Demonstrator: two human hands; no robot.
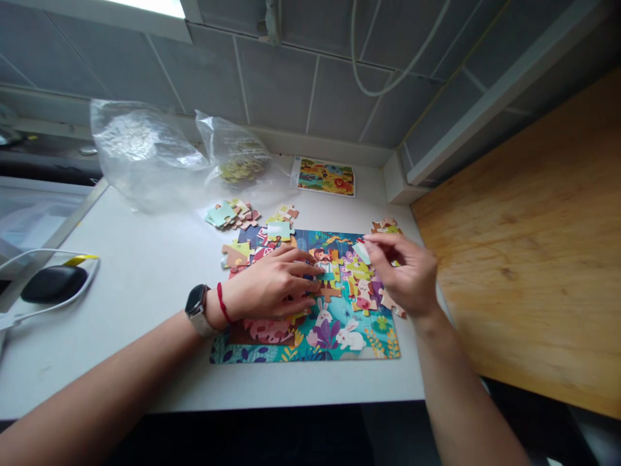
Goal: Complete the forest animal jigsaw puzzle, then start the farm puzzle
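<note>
**Item 1:** a partly built cardboard jigsaw puzzle [310,336], lying near the right edge of the desk [121,349] and closer to its front edge than its back. We find the lower part joined, showing white rabbits and leaves on teal, while the upper part is patchy with loose pieces lying on it.

**Item 2:** the left hand [269,285], open and laid flat across the puzzle's left middle, fingers spread over the pieces. A black smartwatch [196,309] and a red string bracelet [223,303] sit on that wrist.

**Item 3:** the right hand [405,272], raised over the puzzle's right side, apart from the left hand. Its fingers [376,244] seem to pinch a pale jigsaw piece [361,252], though we cannot see the grip well past them.

**Item 4:** a heap of loose pieces [230,215] beyond the puzzle's top left corner, with a smaller group [286,210] just to its right.

**Item 5:** a printed picture card [326,177] of jungle animals, at the desk's back edge.

**Item 6:** two clear plastic bags [140,155] along the back edge, towards the left; the right-hand bag holds more pieces.

**Item 7:** a black oval object [53,285] with a white cable [48,254], at the desk's left edge.

**Item 8:** a wooden board [524,246] beyond the right edge, below a grey tiled wall [276,84].
</note>
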